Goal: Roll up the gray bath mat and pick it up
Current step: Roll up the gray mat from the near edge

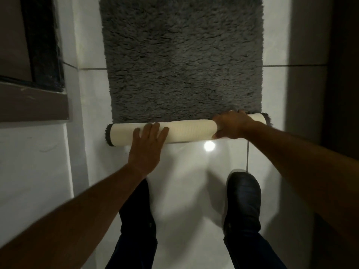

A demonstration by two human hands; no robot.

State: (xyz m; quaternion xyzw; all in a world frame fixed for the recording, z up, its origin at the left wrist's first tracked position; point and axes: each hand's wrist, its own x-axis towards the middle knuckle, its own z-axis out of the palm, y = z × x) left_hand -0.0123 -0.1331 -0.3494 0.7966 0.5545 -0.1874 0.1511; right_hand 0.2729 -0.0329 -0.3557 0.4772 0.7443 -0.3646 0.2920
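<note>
The white tiled floor [186, 171] lies bare just near of the rolled end [186, 131] of the gray bath mat [182, 61], so there is open room there. The left hand [148, 144] lies flat over the roll's left part and the right hand [231, 124] clasps its right part, with a clear stretch of roll between them. A strip of bare tile runs along each side of the mat. On the left a dark frame [33, 101] closes in; a dark shoe [242, 199] stands near right.
</note>
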